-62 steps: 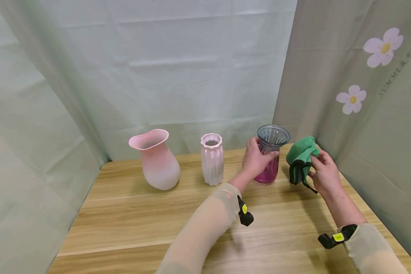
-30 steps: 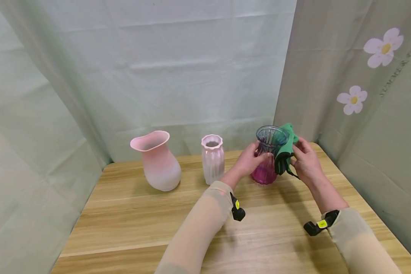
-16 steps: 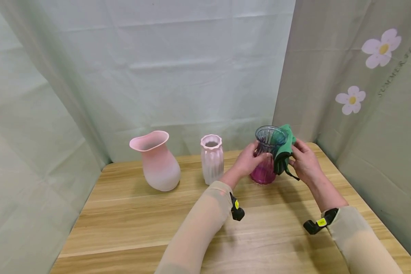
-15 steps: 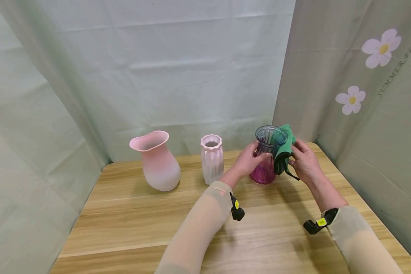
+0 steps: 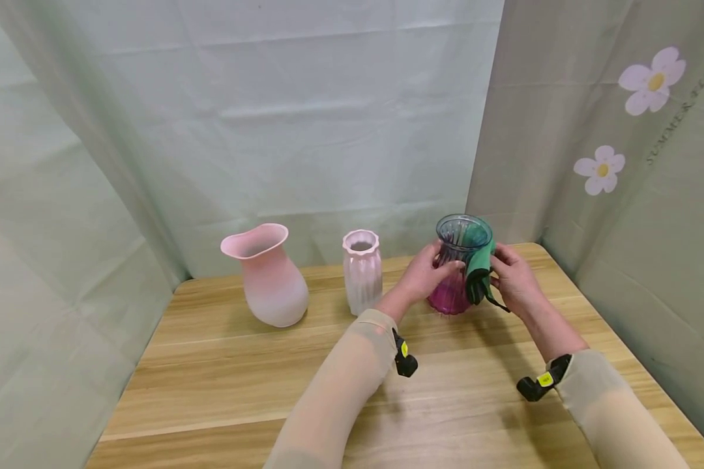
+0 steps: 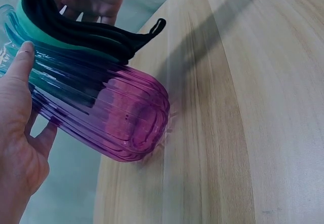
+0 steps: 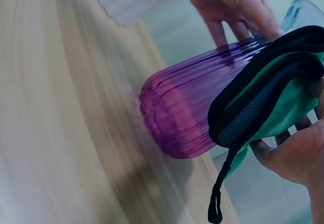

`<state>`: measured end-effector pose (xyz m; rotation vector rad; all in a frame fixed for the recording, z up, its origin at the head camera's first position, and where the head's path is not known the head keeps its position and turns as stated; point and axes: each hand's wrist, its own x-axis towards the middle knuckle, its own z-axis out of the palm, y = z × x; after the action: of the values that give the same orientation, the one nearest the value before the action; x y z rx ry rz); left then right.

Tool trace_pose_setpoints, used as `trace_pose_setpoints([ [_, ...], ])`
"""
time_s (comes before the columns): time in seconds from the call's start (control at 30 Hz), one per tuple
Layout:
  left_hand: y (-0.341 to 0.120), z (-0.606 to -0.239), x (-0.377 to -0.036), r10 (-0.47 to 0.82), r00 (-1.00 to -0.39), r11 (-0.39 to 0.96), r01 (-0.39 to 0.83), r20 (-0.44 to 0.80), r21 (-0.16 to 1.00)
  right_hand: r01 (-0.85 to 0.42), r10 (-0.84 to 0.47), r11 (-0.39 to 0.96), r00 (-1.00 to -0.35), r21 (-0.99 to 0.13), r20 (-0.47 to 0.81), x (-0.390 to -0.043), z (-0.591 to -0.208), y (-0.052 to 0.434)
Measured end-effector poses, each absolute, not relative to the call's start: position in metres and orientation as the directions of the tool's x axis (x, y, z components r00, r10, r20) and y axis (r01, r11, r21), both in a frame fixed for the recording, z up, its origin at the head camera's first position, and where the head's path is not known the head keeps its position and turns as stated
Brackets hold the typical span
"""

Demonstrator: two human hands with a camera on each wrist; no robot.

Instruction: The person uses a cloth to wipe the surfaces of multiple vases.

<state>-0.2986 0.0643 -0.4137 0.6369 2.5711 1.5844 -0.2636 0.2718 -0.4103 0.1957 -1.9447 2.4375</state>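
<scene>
Currently left hand [image 5: 425, 277] grips glass vase [image 5: 459, 273] standing on table [image 5: 270, 384]; right hand [image 5: 513, 280] presses green cloth [image 5: 477, 270] against its side. Wiping underway, other vases untouched.

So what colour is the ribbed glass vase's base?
Magenta-purple on the ribbed glass vase, clearest in the left wrist view.

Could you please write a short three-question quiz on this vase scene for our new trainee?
1. True or false: the folded green cloth touches the ribbed purple glass vase.
2. Which hand holds the cloth: A left hand, B right hand?
3. How many vases stand on the wooden table?

Key: 1 true. 2 B. 3 three: the glass one, the white ribbed vase, the pink wide-mouthed vase.
</scene>
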Motion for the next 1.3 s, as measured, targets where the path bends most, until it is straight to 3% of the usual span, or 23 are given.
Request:
trace_pose_setpoints([
  [0.2, 0.064, -0.413, -0.299, 0.378, -0.906, 0.384, 0.342, 0.192, 0.858, -0.111, -0.069, -0.139, -0.99, -0.984, 0.121, -0.263, -0.42, 0.275],
  [0.47, 0.066, -0.415, -0.3, 0.376, -0.901, 0.395, 0.369, 0.218, 0.841, -0.044, -0.061, -0.015, -0.997, -0.999, 0.045, -0.257, -0.447, 0.282],
  [0.7, 0.066, -0.411, -0.294, 0.366, -0.91, 0.416, 0.346, 0.193, 0.841, -0.026, 0.018, 0.111, -0.999, -0.993, 0.028, -0.257, -0.475, 0.285],
  [1.07, 0.065, -0.411, -0.295, 0.369, -0.914, 0.416, 0.327, 0.171, 0.849, -0.028, 0.01, 0.039, -1.0, -0.999, 0.028, -0.253, -0.479, 0.285],
  [1.3, 0.057, -0.409, -0.297, 0.446, -0.883, 0.382, 0.338, 0.148, 0.86, -0.019, -0.004, 0.021, -1.0, -1.0, 0.019, -0.253, -0.478, 0.285],
])
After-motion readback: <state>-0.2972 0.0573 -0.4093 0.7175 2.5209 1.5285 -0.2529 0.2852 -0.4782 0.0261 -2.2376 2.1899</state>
